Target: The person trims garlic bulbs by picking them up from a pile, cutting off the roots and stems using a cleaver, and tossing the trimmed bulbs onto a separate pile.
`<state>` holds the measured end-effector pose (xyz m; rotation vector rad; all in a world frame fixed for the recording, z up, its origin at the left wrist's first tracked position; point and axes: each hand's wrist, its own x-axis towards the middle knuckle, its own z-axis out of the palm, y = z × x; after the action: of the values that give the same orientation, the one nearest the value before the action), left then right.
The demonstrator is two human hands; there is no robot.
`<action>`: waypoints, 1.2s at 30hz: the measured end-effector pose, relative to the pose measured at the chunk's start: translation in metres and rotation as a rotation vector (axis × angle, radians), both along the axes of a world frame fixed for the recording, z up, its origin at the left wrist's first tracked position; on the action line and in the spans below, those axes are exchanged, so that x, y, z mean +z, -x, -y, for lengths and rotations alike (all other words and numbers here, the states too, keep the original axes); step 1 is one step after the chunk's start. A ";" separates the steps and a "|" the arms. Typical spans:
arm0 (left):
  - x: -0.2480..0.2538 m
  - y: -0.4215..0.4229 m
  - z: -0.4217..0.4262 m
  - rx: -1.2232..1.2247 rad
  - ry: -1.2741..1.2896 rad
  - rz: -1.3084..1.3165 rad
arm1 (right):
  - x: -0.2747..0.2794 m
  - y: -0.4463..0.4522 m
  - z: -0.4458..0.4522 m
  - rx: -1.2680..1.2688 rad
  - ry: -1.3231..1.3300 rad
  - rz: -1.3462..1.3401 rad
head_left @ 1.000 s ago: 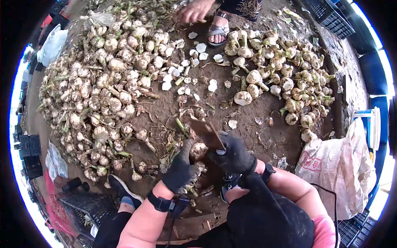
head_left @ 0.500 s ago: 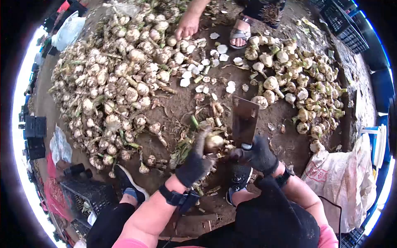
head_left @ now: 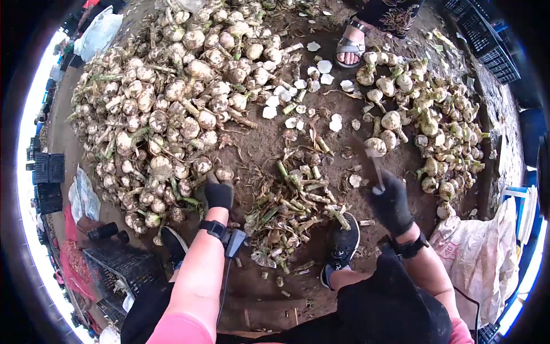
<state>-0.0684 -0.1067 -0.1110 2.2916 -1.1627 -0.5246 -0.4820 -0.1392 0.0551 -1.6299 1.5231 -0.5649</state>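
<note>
My left hand (head_left: 219,194), in a dark glove, is at the near right edge of a large heap of garlic bulbs (head_left: 172,92). Its fingers close around a soil-stained garlic bulb (head_left: 224,173), though they are partly hidden. My gloved right hand (head_left: 391,202) grips a cleaver (head_left: 375,165), its blade smeared by motion and held up over bare soil. Between my hands lies a pile of cut stalks and dry leaves (head_left: 286,215). Trimmed bulbs (head_left: 438,126) form a second heap on the right.
White cut slices (head_left: 281,94) are scattered on the soil. Another person's sandalled foot (head_left: 350,49) stands at the back. A woven sack (head_left: 475,252) lies at my right, a black crate (head_left: 129,269) at my left. My shoe (head_left: 342,243) is beside the stalk pile.
My left hand has gone from a bulb near the cleaver to the heap on the left. My right hand and the cleaver have moved right. The other person's hand has left view.
</note>
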 end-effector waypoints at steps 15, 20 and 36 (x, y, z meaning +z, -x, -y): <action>0.079 0.124 -0.063 -0.778 -0.119 -0.583 | 0.018 -0.082 -0.022 0.556 0.210 -0.199; 0.078 0.130 -0.060 -0.771 -0.129 -0.849 | 0.022 -0.075 -0.023 0.527 0.211 -0.150; 0.159 0.157 -0.039 -0.662 0.017 -0.892 | -0.008 -0.010 -0.020 -0.008 -0.137 0.464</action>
<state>-0.2256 -0.0674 0.0485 1.2953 -1.3564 -1.5550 -0.4719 -0.1191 0.0474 -1.2785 1.1947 -0.7647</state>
